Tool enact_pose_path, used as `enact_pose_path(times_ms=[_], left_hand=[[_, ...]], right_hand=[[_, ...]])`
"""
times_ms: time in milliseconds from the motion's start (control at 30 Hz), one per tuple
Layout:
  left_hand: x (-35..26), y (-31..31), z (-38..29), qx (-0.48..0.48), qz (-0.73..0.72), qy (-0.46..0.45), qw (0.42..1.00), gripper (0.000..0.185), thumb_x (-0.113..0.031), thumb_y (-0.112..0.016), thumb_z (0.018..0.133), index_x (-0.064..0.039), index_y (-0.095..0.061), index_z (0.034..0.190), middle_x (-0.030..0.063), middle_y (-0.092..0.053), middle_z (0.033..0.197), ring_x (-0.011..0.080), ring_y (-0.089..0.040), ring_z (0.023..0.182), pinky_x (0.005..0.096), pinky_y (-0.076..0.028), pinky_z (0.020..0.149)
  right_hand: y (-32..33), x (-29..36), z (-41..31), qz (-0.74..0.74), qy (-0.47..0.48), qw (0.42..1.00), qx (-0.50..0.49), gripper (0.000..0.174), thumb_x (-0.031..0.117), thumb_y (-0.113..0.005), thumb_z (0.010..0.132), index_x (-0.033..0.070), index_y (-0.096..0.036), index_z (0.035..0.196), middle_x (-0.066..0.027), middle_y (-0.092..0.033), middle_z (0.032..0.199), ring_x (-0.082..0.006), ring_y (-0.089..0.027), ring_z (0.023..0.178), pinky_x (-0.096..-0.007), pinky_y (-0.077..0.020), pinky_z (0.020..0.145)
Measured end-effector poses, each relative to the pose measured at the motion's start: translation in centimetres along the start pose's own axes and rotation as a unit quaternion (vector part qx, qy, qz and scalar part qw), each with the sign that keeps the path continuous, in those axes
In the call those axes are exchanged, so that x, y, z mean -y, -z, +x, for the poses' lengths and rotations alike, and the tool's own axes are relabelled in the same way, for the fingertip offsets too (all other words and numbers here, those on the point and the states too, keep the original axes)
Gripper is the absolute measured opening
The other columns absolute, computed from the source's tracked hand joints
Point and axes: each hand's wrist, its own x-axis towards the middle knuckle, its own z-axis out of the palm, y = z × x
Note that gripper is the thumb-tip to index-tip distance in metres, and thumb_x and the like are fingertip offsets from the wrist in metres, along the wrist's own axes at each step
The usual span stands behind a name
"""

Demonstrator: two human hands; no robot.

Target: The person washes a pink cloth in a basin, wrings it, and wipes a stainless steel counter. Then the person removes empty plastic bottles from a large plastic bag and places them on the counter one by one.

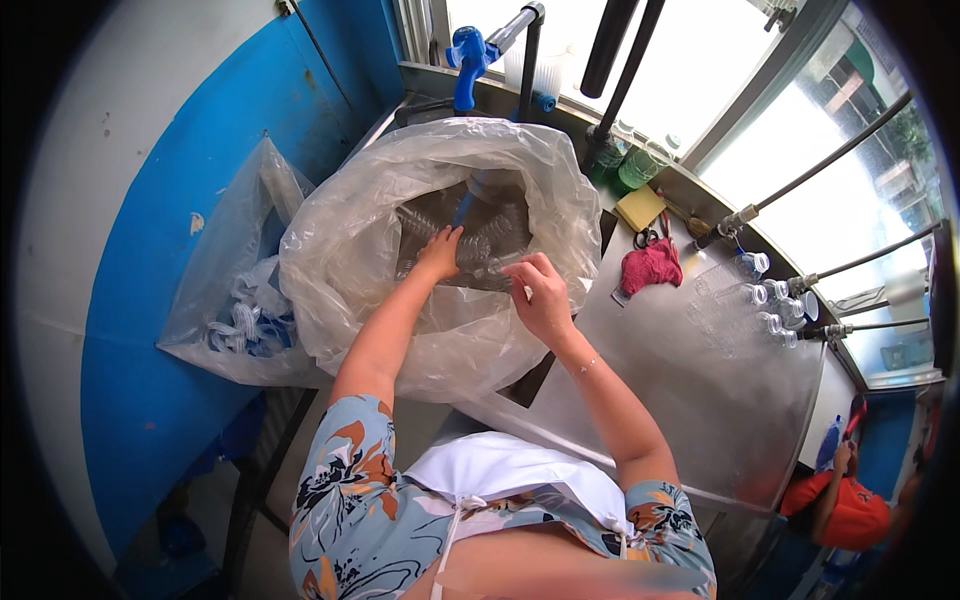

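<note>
A large clear plastic bag [337, 225] stands before me with its mouth folded wide. Inside it lie several clear ribbed plastic bottles [474, 246] and a blue strip. My left hand [441, 255] reaches into the mouth over the bottles, fingers spread; whether it touches one is hard to tell. Above the bag's right rim hangs my right hand [541, 296], its fingers loosely bent and nothing visible in them.
Right of the bag, a metal worktop [637, 375] carries more clear bottles [739, 300], a red cloth [651, 266] and a yellow sponge [640, 208]. A smaller plastic bag [217, 255] sits left; a blue-handled tap [471, 64] rises behind. Another person [847, 510] is far right.
</note>
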Motion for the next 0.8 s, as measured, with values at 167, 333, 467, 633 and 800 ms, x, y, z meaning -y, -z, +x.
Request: enact_pose_path(times_ms=[167, 333, 467, 633, 800], left_hand=[[1.4, -2.6, 1.0, -0.066, -0.024, -0.067, 0.995, 0.08, -0.012, -0.079, 0.071, -0.015, -0.041, 0.14, 0.0113, -0.049, 0.135, 0.0349, -0.051, 0.123, 0.048, -0.047, 0.098], [1.5, -0.5, 1.4, -0.107, -0.068, -0.094, 0.987, 0.07, -0.015, -0.081, 0.07, -0.008, -0.046, 0.13, 0.0121, -0.058, 0.122, 0.0341, -0.057, 0.112, 0.0454, -0.05, 0.09], [-0.3, 4.2, -0.4, -0.169, -0.159, -0.127, 0.964, 0.064, -0.018, -0.082, 0.07, -0.005, -0.048, 0.122, 0.0137, -0.06, 0.115, 0.0323, -0.059, 0.108, 0.0437, -0.049, 0.089], [-4.4, 11.2, -5.0, -0.21, -0.21, -0.267, 0.917, 0.059, -0.019, -0.081, 0.07, -0.005, -0.049, 0.118, 0.0141, -0.06, 0.114, 0.0309, -0.059, 0.102, 0.041, -0.049, 0.087], [-6.4, 17.6, -10.0, -0.263, -0.43, -0.314, 0.804, 0.062, -0.031, -0.076, 0.081, -0.006, -0.043, 0.127, 0.0177, -0.056, 0.123, 0.0256, -0.06, 0.106, 0.0361, -0.049, 0.088]], right_hand=[[-6.2, -5.5, 4.3, -0.153, -0.063, 0.971, 0.171, 0.025, -0.002, -0.063, 0.078, 0.006, -0.07, 0.101, -0.0159, -0.062, 0.102, -0.0298, -0.066, 0.091, -0.0395, -0.0534, 0.079], [-8.8, -12.9, 4.4, -0.343, -0.125, 0.904, 0.223, 0.048, 0.004, -0.057, 0.082, 0.014, -0.056, 0.13, -0.0153, -0.059, 0.118, -0.0378, -0.06, 0.108, -0.0463, -0.0511, 0.09], [-9.8, -15.3, 1.0, -0.453, -0.14, 0.857, 0.201, 0.059, 0.008, -0.051, 0.087, 0.024, -0.043, 0.143, -0.011, -0.053, 0.13, -0.0427, -0.052, 0.118, -0.0519, -0.0495, 0.092], [-9.2, -14.1, 1.6, -0.419, -0.176, 0.874, 0.172, 0.043, 0.018, -0.064, 0.085, 0.016, -0.056, 0.127, -0.0144, -0.052, 0.121, -0.0384, -0.05, 0.119, -0.0489, -0.0462, 0.095], [-4.5, -7.8, 1.3, -0.05, -0.192, 0.98, -0.025, 0.053, 0.022, -0.078, 0.077, 0.006, -0.055, 0.122, -0.0132, -0.056, 0.116, -0.033, -0.055, 0.114, -0.0425, -0.0494, 0.091]])
